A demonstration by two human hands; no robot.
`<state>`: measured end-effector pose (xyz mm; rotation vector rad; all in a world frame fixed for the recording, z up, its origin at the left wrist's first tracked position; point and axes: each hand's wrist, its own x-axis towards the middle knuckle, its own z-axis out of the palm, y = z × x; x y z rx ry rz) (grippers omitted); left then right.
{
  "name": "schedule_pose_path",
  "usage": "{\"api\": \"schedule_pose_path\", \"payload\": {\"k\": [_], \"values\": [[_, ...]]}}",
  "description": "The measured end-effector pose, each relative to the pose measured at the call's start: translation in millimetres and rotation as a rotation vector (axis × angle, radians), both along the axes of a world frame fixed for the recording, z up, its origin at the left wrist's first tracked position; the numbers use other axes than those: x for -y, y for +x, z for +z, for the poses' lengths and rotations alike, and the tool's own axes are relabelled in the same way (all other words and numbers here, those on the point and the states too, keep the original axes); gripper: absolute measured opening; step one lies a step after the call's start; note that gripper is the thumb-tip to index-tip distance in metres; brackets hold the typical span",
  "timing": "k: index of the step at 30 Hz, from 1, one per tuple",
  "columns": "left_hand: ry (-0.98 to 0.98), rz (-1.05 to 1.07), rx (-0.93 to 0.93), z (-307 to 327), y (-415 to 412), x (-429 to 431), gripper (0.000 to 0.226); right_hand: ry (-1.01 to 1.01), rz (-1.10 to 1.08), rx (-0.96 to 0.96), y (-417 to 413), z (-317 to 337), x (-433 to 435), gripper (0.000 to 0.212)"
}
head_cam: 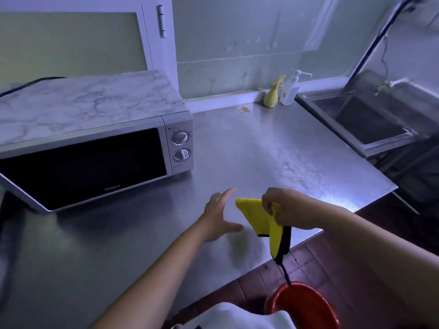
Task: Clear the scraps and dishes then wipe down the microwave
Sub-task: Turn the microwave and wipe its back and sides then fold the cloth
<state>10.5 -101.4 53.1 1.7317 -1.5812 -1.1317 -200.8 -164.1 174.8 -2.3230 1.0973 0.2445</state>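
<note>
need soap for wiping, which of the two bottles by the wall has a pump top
The clear bottle, nearer the sink; the yellow bottle beside it has none.

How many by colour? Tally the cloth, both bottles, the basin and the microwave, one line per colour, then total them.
Yellow: 2, the cloth and the spray bottle
Clear: 1, the pump bottle
Red: 1, the basin
Silver: 1, the microwave
Total: 5
</note>
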Motion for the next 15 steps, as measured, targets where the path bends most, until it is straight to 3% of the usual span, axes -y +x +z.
{"api": "schedule_pose_path", "payload": {"k": [2, 3, 6, 10, 12, 15], "values": [[0.011, -0.102, 0.063, 1.6, 3.1, 7.4, 0.113, 0.034, 0.016, 0.027, 4.6, 13.6, -7.0, 0.034], [0.019, -0.143, 0.057, 0.2, 6.5, 10.4, 0.106, 0.045, 0.007, 0.044, 6.1, 18.7, -9.7, 0.037], [0.138, -0.186, -0.110, 3.8, 21.2, 9.0, 0.050, 0.052, -0.094, 0.093, 6.2, 23.6, -11.5, 0.051], [0.267, -0.101, -0.491, 4.2, 49.4, -13.8, 0.022, 0.195, -0.316, 0.221, -6.0, 3.5, -6.7, 0.054], [0.365, -0.084, -0.624, 0.2, 62.9, -27.7, 0.031, 0.290, -0.385, 0.239, -6.3, -12.7, -8.9, 0.047], [0.498, -0.087, -0.681, -10.0, 79.5, -40.9, 0.050, 0.454, -0.428, 0.247, 3.5, -33.5, -12.4, 0.045]]}}
